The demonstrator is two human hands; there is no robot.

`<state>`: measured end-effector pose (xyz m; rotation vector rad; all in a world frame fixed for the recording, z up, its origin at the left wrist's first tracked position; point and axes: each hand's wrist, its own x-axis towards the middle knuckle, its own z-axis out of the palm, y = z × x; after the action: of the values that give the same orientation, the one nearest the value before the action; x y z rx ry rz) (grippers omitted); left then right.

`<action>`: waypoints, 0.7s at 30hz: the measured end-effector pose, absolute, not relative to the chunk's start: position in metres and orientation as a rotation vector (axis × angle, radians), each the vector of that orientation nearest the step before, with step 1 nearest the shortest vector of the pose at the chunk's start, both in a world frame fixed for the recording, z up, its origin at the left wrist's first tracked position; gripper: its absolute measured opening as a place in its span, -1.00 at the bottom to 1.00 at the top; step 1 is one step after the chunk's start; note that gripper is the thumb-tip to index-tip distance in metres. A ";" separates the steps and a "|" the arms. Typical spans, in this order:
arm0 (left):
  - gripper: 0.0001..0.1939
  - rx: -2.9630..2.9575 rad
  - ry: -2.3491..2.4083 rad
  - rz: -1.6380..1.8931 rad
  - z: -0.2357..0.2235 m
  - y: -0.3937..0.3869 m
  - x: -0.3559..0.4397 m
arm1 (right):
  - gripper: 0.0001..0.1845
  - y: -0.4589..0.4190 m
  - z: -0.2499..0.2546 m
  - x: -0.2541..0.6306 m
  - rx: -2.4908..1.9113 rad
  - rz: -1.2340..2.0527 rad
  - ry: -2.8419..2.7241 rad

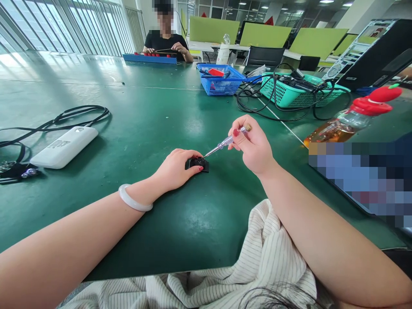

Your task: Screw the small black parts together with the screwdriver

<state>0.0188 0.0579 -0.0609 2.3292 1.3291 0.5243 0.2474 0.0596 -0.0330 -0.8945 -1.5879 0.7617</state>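
Note:
Around a small black block-shaped part [202, 164] on the green tabletop, the thumb and fingers of my left hand [177, 169] are closed, pinning it down. What exactly the part is, I cannot make out. My right hand [254, 146] grips a slim screwdriver [225, 141] with a clear handle, slanting down to the left. Its metal tip meets the top of the black part, or hovers just over it. A white bangle [133, 199] circles my left wrist.
A white power bank [66, 146] with black cables lies left. Blue [222, 83] and green [283, 96] baskets stand at the back, cables spilling from the green one. A red-capped bottle [350, 113] is at right. Across the table, a person [165, 43] handles a blue rail [149, 59].

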 end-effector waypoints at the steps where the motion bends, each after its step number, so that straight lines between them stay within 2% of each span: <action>1: -0.64 2.329 1.328 0.524 -0.061 0.058 0.019 | -0.45 0.060 -0.033 0.247 -0.896 0.758 -1.586; 10: -0.63 2.324 1.332 0.518 -0.062 0.058 0.018 | -0.47 0.059 -0.034 0.251 -0.894 0.700 -1.633; 16: -0.64 2.320 1.327 0.526 -0.062 0.058 0.018 | -0.56 0.058 -0.033 0.255 -0.827 0.675 -1.744; 21: -0.65 2.330 1.320 0.544 -0.063 0.058 0.018 | -0.52 0.062 -0.032 0.255 -0.742 0.686 -1.758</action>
<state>0.0180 0.0580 -0.0625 2.3297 1.3198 0.5439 0.2547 0.0620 -0.0319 -0.7418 -1.7585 0.6857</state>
